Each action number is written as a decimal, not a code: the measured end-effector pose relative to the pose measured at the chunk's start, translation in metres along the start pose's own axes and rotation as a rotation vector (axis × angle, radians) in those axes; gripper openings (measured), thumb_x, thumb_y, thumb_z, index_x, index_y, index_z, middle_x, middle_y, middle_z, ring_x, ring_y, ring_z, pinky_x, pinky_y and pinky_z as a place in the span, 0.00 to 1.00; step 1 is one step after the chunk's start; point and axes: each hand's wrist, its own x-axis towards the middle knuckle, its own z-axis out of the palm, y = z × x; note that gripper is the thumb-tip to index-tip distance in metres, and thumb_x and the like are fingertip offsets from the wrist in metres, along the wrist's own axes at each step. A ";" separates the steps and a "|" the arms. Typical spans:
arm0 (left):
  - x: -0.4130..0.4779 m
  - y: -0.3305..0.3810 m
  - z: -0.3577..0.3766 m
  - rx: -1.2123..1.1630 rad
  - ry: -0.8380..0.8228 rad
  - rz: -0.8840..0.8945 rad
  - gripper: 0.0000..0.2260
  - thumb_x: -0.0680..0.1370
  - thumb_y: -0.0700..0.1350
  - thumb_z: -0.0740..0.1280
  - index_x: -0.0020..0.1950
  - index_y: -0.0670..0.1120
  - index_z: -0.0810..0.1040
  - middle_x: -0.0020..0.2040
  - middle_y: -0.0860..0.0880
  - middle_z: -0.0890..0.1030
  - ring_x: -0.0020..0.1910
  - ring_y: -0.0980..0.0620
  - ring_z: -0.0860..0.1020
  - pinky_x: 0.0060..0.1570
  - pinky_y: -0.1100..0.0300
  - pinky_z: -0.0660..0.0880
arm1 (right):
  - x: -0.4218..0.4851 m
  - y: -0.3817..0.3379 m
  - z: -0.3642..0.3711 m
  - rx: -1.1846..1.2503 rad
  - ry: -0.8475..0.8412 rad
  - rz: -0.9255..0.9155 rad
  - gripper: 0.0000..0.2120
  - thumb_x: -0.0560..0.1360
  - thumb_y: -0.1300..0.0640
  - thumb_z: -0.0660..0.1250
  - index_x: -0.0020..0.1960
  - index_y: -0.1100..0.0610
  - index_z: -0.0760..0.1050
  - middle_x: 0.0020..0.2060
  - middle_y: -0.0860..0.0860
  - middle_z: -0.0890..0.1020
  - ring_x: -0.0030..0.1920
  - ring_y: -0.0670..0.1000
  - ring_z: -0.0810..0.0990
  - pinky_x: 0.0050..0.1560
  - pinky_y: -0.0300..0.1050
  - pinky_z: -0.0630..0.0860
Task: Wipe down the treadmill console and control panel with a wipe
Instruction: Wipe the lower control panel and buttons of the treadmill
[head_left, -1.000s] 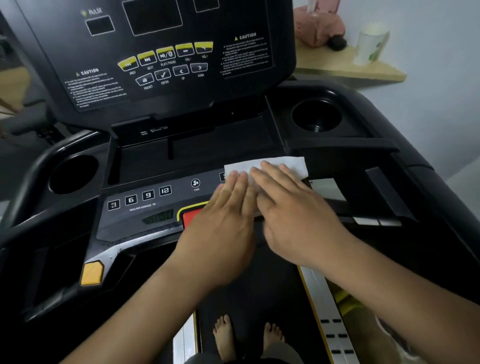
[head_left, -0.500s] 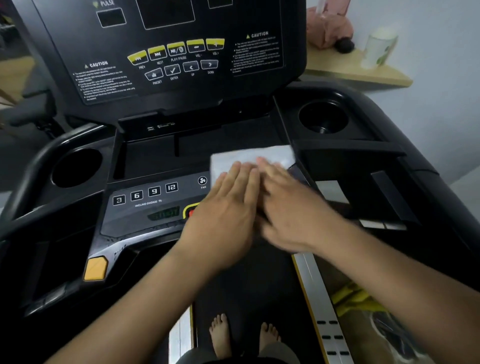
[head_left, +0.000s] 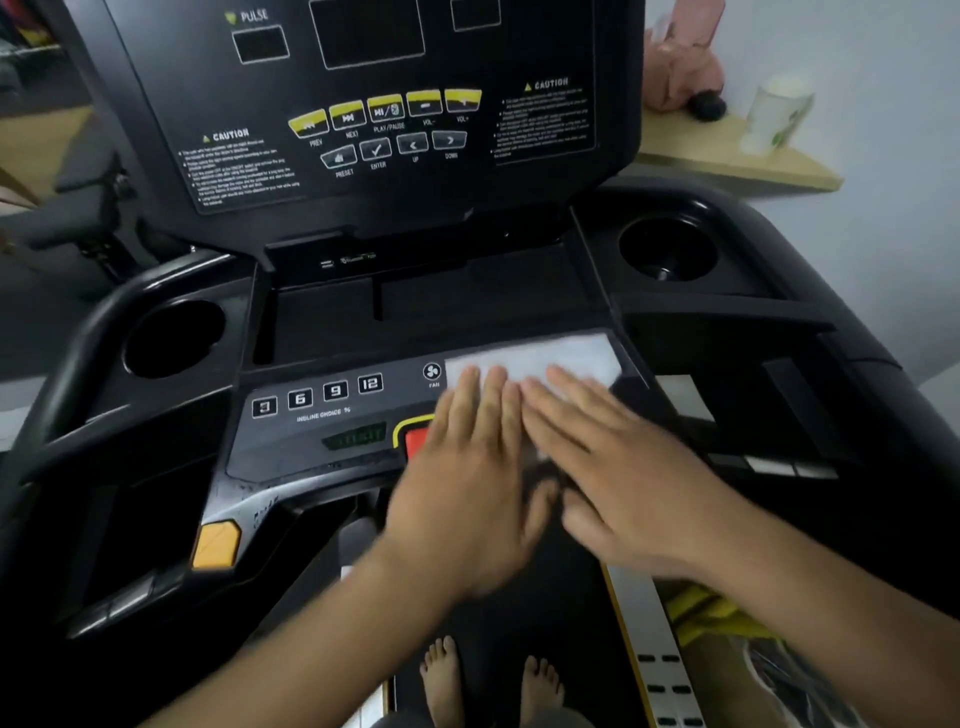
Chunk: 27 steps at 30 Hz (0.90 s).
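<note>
Both hands wiping the control panel

Flat, fingers together, the left hand (head_left: 467, 483) and right hand (head_left: 618, 467) press the wipe (head_left: 535, 358), now slid back toward the panel's (head_left: 311, 431) right edge; left buttons remain unwiped.

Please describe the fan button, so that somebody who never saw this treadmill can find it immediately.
Start at the treadmill's lower control panel, the grey strip below the big upright console. Follow its row of number keys 3, 6, 9, 12 to the right. The fan button comes next, just left of the white wipe; it alone is round, with a fan symbol.
</note>
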 end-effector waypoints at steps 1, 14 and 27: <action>-0.009 0.007 0.005 -0.013 -0.012 0.023 0.36 0.80 0.61 0.51 0.77 0.34 0.59 0.76 0.32 0.61 0.77 0.33 0.58 0.73 0.40 0.61 | -0.014 0.000 0.002 0.006 -0.014 -0.015 0.36 0.73 0.48 0.54 0.79 0.57 0.53 0.79 0.53 0.52 0.79 0.52 0.45 0.78 0.51 0.46; 0.001 0.042 0.003 0.246 -0.254 0.076 0.44 0.80 0.66 0.42 0.70 0.29 0.27 0.69 0.26 0.25 0.67 0.28 0.22 0.67 0.37 0.23 | -0.044 -0.004 0.017 0.003 -0.013 0.196 0.33 0.77 0.45 0.53 0.78 0.59 0.57 0.79 0.56 0.54 0.79 0.54 0.47 0.76 0.55 0.52; 0.021 0.044 0.010 0.140 -0.111 0.227 0.39 0.80 0.64 0.46 0.79 0.35 0.45 0.78 0.31 0.44 0.78 0.33 0.42 0.76 0.35 0.45 | -0.051 -0.006 0.010 -0.047 0.056 0.429 0.31 0.75 0.48 0.52 0.74 0.61 0.64 0.75 0.58 0.65 0.77 0.56 0.59 0.74 0.64 0.56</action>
